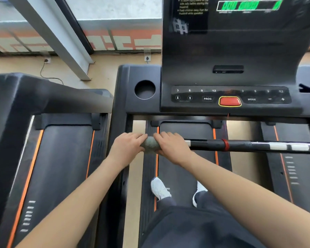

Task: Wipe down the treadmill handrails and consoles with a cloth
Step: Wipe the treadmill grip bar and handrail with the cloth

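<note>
Both hands meet at the left end of the black horizontal handrail bar, which carries white patches and a red band. Left hand and right hand sit side by side, fingers curled down over a bunched grey-green cloth that shows in the narrow gap between them, on the bar. Each hand clamps the cloth against the rail, and the fingertips nearly touch above it. Beyond the bar stands the black treadmill console with an oval red button ringed in yellow and a round cup holder at its left. Below, white shoes stand on the dark running belt.
</note>
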`<state>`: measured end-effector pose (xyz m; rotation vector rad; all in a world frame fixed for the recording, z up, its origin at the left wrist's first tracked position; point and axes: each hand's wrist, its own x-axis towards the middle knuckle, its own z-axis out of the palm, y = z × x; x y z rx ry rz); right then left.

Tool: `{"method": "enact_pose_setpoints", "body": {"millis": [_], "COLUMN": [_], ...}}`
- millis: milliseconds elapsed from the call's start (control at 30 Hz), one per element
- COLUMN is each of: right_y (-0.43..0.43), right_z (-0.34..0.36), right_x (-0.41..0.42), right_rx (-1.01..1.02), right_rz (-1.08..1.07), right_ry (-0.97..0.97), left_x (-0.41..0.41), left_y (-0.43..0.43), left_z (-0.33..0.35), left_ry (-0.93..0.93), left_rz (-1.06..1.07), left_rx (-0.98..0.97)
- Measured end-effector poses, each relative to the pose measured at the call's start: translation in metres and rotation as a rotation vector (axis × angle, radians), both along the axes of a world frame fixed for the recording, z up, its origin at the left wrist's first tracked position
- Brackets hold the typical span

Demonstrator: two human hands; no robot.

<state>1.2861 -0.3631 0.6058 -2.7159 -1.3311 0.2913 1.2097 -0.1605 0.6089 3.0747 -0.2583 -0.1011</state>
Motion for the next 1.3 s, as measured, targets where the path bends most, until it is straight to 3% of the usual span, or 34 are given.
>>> {"method": "enact_pose_setpoints", "body": {"millis": [367, 667, 967, 1300], "right_y": [-0.094, -0.167, -0.201, -0.174], "right_z": [-0.012, -0.010, -0.003, 0.011], "right_x": [0.023, 0.044, 0.059, 0.070], "right_rx": [-0.035, -0.039, -0.102, -0.170], "right_rz": [-0.017, 0.003, 0.062, 0.065], "right_ry": [-0.121, -0.186, -0.047, 0.253], "left_x": [0.025, 0.050, 0.068, 0.036], "left_y": [-0.076, -0.148, -0.198, -0.157], "left_z": [-0.003, -0.015, -0.024, -0.036], "left_ry": [-0.023, -0.050, 0.014, -0.255], "left_rz": [-0.005, -0.076, -0.105, 0.003], "left_rx": [-0.219, -0.255, -0.276, -0.267]}}
